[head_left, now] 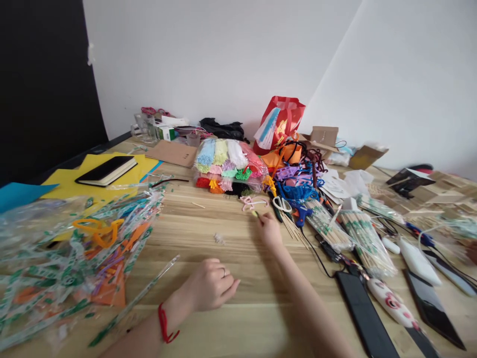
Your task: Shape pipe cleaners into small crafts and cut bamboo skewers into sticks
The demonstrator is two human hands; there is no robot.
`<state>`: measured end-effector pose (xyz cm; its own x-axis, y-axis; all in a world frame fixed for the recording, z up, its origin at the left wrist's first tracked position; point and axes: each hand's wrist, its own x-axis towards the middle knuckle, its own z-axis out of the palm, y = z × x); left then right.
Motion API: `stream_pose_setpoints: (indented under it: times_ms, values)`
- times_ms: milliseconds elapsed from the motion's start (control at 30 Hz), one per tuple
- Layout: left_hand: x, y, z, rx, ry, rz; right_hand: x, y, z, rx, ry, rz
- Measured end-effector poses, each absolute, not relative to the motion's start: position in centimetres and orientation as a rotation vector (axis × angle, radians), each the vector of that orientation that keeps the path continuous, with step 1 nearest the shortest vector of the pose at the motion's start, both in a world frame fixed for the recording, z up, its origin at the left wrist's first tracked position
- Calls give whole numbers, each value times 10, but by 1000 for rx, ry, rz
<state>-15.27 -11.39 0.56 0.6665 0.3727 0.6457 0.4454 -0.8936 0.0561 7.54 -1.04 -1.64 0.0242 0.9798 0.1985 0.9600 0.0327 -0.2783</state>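
My right hand [269, 229] reaches forward over the table, closed, with a small thin thing with a yellow-green end [255, 214] at its fingertips; what it is I cannot make out. Just beyond lies a pink bent pipe cleaner shape [254, 203]. White-handled scissors [282, 204] and loose wooden sticks [292, 229] are to its right. Nearer me, my left hand [214, 284] rests on the wood with its fingers curled in and nothing visible in them. A little heap of small clear bits [219, 238] lies ahead of it.
Plastic wrappers [67, 278] and an orange pipe cleaner shape [100, 231] cover the left side. Behind are a notebook [106, 170], a bag of colourful pipe cleaners [227, 166] and a red bag [281, 122]. A blue glue gun [302, 215], stick packs [367, 241] and a phone [367, 313] lie right.
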Motion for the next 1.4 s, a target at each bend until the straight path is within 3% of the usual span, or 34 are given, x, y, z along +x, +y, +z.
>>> stream_pose_setpoints:
  times_ms: [167, 533, 733, 900, 1167, 1400]
  values:
    - [-153, -112, 4, -2745, -676, -1042, 99, 18, -10, -2117, -1936, 27]
    - [-153, -110, 3, -2747, -711, -1033, 27, -27, -31, -1651, -2296, 189]
    - [-155, -107, 2, -2718, -731, -1071, 86, 14, -23, -2077, -1863, -30]
    - [-159, -104, 1, -2718, -775, -1071, 99, 37, -23, -2062, -1953, -12]
    - [-159, -103, 0, -2738, -802, -1038, 87, -12, -28, -1840, -2265, 57]
    - [-157, -105, 0, -2735, -760, -1042, 80, -29, -34, -1917, -2278, 57]
